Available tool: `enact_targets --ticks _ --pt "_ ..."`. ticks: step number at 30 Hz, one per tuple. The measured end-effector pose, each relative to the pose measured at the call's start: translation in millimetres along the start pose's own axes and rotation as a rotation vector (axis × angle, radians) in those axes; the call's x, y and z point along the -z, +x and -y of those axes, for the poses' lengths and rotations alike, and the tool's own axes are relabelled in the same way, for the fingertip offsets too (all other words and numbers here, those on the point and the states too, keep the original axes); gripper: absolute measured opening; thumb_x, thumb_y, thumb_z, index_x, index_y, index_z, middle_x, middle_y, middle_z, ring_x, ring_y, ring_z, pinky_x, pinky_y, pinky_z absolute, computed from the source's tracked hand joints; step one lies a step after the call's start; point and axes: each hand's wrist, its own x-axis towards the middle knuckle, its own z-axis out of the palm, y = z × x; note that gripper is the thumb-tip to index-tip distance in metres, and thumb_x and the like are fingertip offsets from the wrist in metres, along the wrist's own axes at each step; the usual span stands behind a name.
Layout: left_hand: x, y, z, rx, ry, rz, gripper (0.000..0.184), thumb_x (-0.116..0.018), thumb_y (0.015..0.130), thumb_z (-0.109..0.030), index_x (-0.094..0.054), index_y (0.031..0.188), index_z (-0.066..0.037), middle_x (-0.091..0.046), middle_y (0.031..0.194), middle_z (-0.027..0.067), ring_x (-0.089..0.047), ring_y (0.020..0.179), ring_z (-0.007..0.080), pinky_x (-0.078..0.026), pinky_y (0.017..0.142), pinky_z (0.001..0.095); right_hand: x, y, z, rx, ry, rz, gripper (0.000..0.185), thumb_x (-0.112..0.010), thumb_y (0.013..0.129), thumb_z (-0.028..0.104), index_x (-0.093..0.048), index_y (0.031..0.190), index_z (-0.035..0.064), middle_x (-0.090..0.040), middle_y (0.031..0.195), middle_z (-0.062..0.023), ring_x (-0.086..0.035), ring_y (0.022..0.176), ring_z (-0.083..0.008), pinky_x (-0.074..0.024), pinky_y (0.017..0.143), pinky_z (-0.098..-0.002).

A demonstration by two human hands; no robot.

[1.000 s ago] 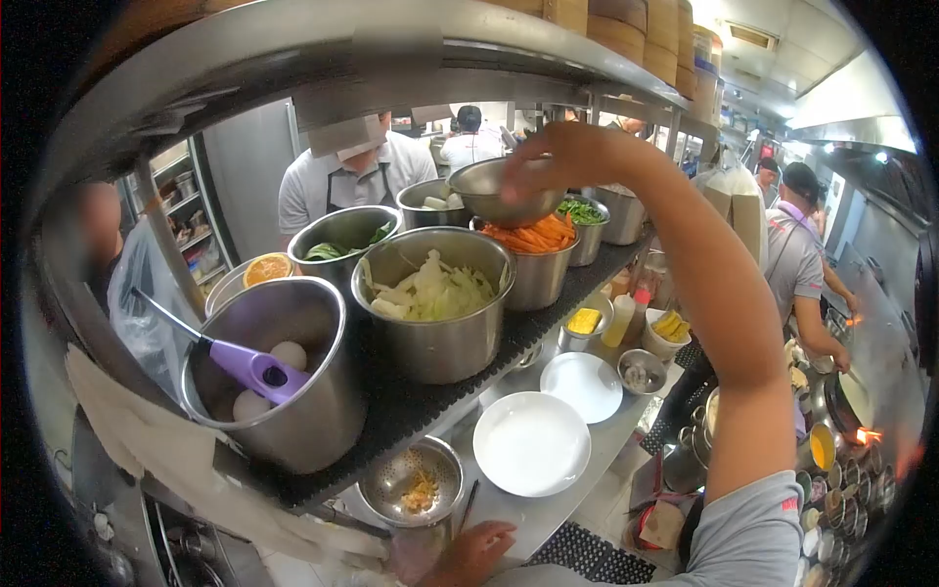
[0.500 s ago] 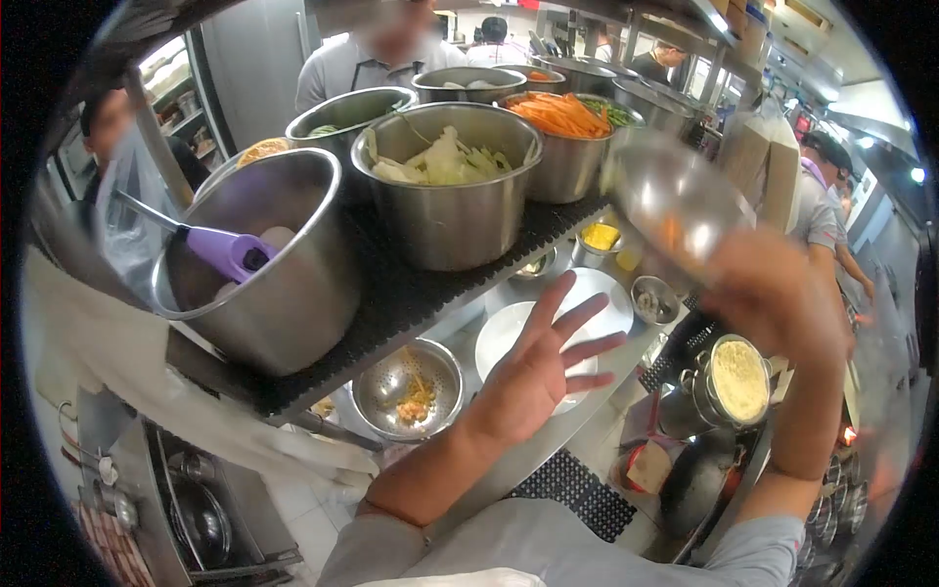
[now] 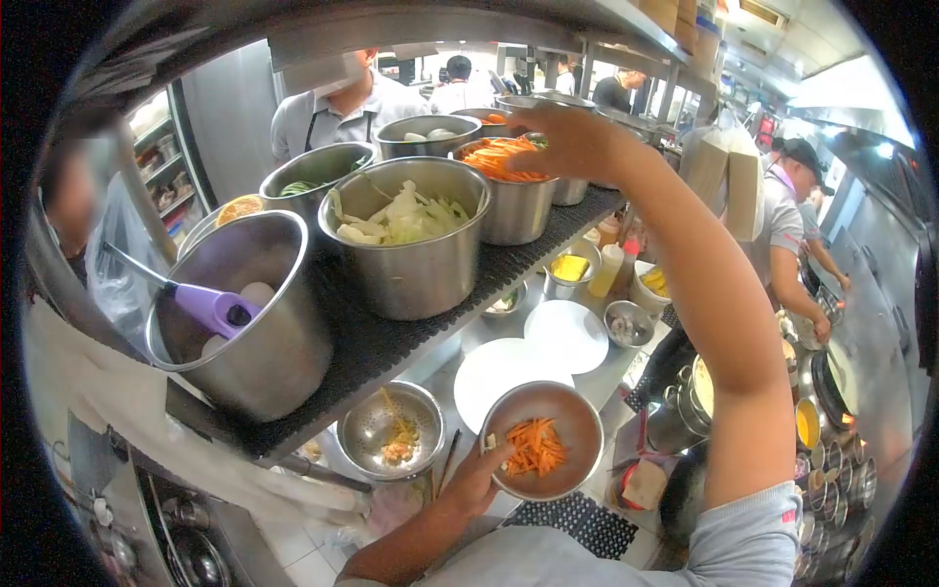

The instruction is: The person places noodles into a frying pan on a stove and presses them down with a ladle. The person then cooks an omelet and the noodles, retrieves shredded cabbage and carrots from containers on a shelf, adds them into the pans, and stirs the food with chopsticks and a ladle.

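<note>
My left hand (image 3: 481, 475) grips the rim of a metal bowl (image 3: 584, 435) low in front of me, thumb inside the edge. Orange carrot strips (image 3: 533, 447) lie in the bowl. Up at the shelf, my right hand (image 3: 577, 145) reaches over a steel pot (image 3: 516, 210) heaped with carrot strips (image 3: 501, 157). Some green vegetable shows beside its fingers, whose tips are blurred and partly hidden. Left of that pot stands a larger steel pot (image 3: 406, 279) of pale cut cabbage or onion (image 3: 409, 217).
A steel pot (image 3: 284, 377) with a purple-handled tool (image 3: 210, 308) stands on the black-matted shelf (image 3: 367, 357). Below are white plates (image 3: 565, 336), a colander (image 3: 357, 430), squeeze bottles (image 3: 606, 269) and a small bowl (image 3: 641, 333). Co-workers stand across the shelf and by the stove at right.
The metal bowl has passed from my right hand to my left and come down in front of me. My right hand has moved up and left over the carrot pot.
</note>
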Motion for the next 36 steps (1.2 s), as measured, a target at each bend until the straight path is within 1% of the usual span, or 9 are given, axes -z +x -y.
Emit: enact_targets --ticks 7,18,20,23,30,32,34,35,36 --pt "26 -24 1 -0.012 0.011 -0.143 0.05 -0.053 0.087 -0.012 -0.031 0.131 -0.003 -0.048 0.12 0.0144 -0.052 0.109 0.0227 -0.048 0.09 0.0358 -27 35 -2 -0.139 -0.013 0.209 0.061 -0.061 0.073 0.053 -0.052 0.119 0.0136 -0.057 0.113 -0.0207 -0.056 0.103 -0.0312 -0.0439 0.087 -0.0402" --pt "11 -8 -29 -0.079 -0.146 -0.198 0.039 -0.051 0.091 -0.026 -0.043 0.12 -0.002 -0.054 0.114 0.0111 -0.055 0.105 0.0213 -0.047 0.089 0.035 -67 61 -37 -0.04 -0.269 -0.21 0.034 -0.063 0.075 0.033 -0.059 0.097 0.0072 -0.064 0.085 -0.0149 -0.064 0.074 -0.0258 -0.0498 0.067 -0.0365" --pt "4 0 -34 -0.148 -0.159 -0.169 0.039 -0.051 0.091 -0.028 -0.043 0.12 -0.001 -0.055 0.114 0.0114 -0.056 0.104 0.0211 -0.048 0.088 0.0344 -70 68 -41 -0.075 -0.455 -0.383 0.058 -0.062 0.073 0.055 -0.06 0.107 0.0082 -0.06 0.107 -0.0202 -0.061 0.098 -0.0302 -0.0386 0.085 -0.0619" --pt "3 16 -36 -0.159 -0.163 -0.144 0.042 -0.049 0.092 -0.03 -0.042 0.122 -0.002 -0.054 0.114 0.0123 -0.057 0.102 0.0212 -0.049 0.086 0.0338 -45 61 -37 -0.436 0.095 -0.418 0.045 -0.057 0.079 0.045 -0.065 0.088 0.0013 -0.066 0.084 -0.017 -0.064 0.078 -0.0342 -0.0501 0.069 -0.0434" --pt "-30 57 -30 0.008 0.112 0.016 0.065 -0.052 0.086 -0.049 -0.034 0.131 -0.006 -0.047 0.126 0.0149 -0.051 0.113 0.0283 -0.045 0.092 0.0455 -32 -82 -19 -0.478 0.979 -0.535 0.035 -0.064 0.075 0.033 -0.061 0.096 0.0056 -0.063 0.079 -0.0082 -0.062 0.065 -0.0197 -0.0493 0.061 -0.0325" --pt "-57 60 -17 0.058 0.195 0.027 0.061 -0.043 0.09 -0.05 -0.039 0.128 -0.002 -0.052 0.121 0.0138 -0.055 0.108 0.0255 -0.051 0.084 0.0413 -42 -162 16 -0.6 0.684 -0.308 0.033 -0.062 0.079 0.035 -0.062 0.096 0.0071 -0.063 0.078 -0.0051 -0.061 0.071 -0.0159 -0.0487 0.067 -0.0318" --pt "-73 70 6 0.155 0.251 0.084 0.061 -0.042 0.09 -0.05 -0.039 0.128 -0.002 -0.052 0.121 0.0138 -0.055 0.108 0.0254 -0.051 0.085 0.042 -90 -237 47 -0.626 0.434 -0.279 0.037 -0.064 0.075 0.039 -0.062 0.088 0.0041 -0.063 0.07 -0.0136 -0.063 0.068 -0.031 -0.0494 0.062 -0.04" --pt "-80 74 21 0.199 0.262 0.145 0.06 -0.042 0.09 -0.05 -0.039 0.128 -0.003 -0.053 0.12 0.0126 -0.056 0.107 0.0245 -0.05 0.085 0.0421 -94 -271 61 -0.755 0.459 0.072 0.042 -0.066 0.072 0.04 -0.06 0.096 0.0061 -0.063 0.087 -0.017 -0.061 0.081 -0.0341 -0.0486 0.071 -0.0409" --pt "-87 78 40 0.249 0.274 0.213 0.059 -0.042 0.09 -0.05 -0.04 0.127 -0.004 -0.054 0.119 0.0114 -0.056 0.106 0.0237 -0.049 0.085 0.0423 -103 -307 77 -0.781 0.395 0.009 0.045 -0.067 0.071 0.041 -0.058 0.101 0.0077 -0.06 0.095 -0.0169 -0.059 0.088 -0.0334 -0.0472 0.076 -0.0413"
